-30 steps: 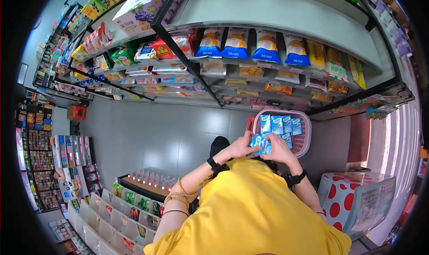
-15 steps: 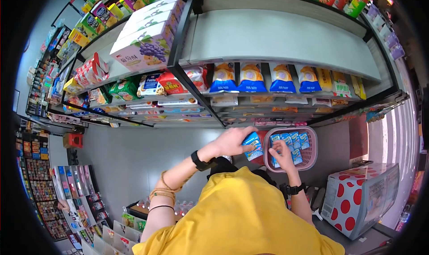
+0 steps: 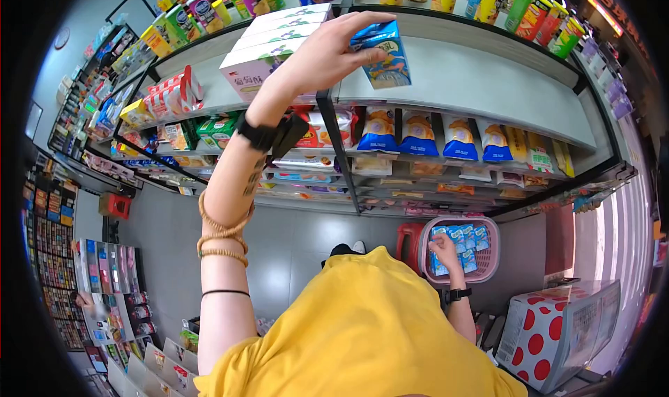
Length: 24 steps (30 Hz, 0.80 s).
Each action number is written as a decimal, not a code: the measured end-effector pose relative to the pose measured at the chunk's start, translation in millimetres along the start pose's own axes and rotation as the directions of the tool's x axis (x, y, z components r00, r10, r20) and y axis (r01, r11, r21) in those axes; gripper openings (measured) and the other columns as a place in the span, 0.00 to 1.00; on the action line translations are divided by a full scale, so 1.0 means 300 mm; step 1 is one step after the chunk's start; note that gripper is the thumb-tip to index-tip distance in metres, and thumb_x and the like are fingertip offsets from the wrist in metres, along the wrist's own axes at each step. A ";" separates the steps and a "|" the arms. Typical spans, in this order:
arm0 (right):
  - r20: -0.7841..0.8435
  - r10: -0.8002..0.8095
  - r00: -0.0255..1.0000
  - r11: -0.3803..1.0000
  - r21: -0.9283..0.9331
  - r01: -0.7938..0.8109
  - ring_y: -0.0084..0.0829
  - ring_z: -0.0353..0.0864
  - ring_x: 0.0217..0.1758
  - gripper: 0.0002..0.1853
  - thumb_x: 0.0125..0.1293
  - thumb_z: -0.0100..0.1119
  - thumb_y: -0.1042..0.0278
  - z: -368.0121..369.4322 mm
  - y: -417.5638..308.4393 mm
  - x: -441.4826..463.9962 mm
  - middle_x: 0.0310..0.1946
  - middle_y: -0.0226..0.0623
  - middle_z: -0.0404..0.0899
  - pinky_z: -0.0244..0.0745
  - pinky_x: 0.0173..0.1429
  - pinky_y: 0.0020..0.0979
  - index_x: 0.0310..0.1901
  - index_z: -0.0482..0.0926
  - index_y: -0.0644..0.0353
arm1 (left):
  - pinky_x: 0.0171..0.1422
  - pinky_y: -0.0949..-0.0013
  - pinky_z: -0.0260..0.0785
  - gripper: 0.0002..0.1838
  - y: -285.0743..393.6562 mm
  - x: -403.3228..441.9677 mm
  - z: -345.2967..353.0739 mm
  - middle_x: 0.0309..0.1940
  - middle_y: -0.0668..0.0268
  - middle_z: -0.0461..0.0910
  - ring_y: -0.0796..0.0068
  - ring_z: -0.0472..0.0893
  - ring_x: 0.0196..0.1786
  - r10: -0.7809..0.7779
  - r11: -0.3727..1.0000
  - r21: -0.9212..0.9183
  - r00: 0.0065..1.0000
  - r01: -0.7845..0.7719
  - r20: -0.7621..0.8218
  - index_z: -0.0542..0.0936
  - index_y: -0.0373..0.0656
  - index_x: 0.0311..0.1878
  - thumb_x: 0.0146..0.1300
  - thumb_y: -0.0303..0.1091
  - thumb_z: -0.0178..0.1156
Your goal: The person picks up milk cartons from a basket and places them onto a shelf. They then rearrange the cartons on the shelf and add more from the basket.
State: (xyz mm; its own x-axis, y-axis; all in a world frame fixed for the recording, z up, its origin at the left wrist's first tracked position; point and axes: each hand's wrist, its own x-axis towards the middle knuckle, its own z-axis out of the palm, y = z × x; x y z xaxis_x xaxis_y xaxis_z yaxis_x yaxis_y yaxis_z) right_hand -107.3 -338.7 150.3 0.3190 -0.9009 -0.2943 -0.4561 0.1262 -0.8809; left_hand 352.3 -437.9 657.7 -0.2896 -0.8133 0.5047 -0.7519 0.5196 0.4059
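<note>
My left hand is closed around a small blue box with a printed picture on its front. It holds the box upright at the left end of the white upper shelf; whether the bottom touches the shelf I cannot tell. Lower right, my right hand is over a pink plastic basket, its fingers slightly bent and apart. Several similar blue boxes lie in that basket, some partly covered by the hand. Just left of the basket is a red plastic stool.
White grape-printed cartons stand left of the shelf's black upright. Blue-and-white snack bags line the shelf below. Canisters stand on the shelf above. A red-dotted box-like unit is at the lower right.
My left hand has lifted the blue box from beside the basket up to the upper shelf. My right hand remains over the basket. The view has shifted slightly.
</note>
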 end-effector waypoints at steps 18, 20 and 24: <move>0.051 0.280 0.959 0.959 0.034 -0.282 0.25 0.82 0.26 0.18 0.64 0.72 0.64 -0.027 0.382 -0.086 0.27 0.35 0.83 0.75 0.31 0.31 0.50 0.80 0.65 | 0.71 0.53 0.64 0.27 -0.232 -0.010 0.172 0.59 0.56 0.77 0.50 0.72 0.66 -0.071 0.943 0.333 0.987 0.020 0.141 0.70 0.53 0.71 0.72 0.41 0.63; 0.069 0.328 0.942 0.938 0.098 -0.334 0.25 0.82 0.25 0.18 0.63 0.72 0.64 -0.028 0.423 -0.111 0.27 0.36 0.83 0.75 0.28 0.31 0.50 0.80 0.65 | 0.72 0.51 0.58 0.26 -0.217 -0.020 0.175 0.61 0.58 0.78 0.53 0.70 0.67 -0.091 0.874 0.485 0.989 0.023 0.116 0.71 0.55 0.71 0.72 0.44 0.63; 0.039 0.404 0.914 0.912 0.061 -0.405 0.25 0.81 0.24 0.17 0.64 0.69 0.65 -0.029 0.537 -0.148 0.28 0.36 0.84 0.75 0.27 0.29 0.50 0.80 0.64 | 0.74 0.51 0.55 0.25 -0.257 -0.021 0.181 0.63 0.59 0.76 0.53 0.68 0.69 -0.113 0.835 0.550 0.985 0.024 0.129 0.71 0.56 0.71 0.73 0.46 0.60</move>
State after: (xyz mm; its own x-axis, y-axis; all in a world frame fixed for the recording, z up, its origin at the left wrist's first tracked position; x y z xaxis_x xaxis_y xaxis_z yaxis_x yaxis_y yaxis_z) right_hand -202.3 -281.9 24.8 0.1399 -0.7564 -0.6390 -0.4944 0.5058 -0.7070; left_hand 380.0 -487.0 581.7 -0.2769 -0.8936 0.3532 -0.9603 0.2707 -0.0680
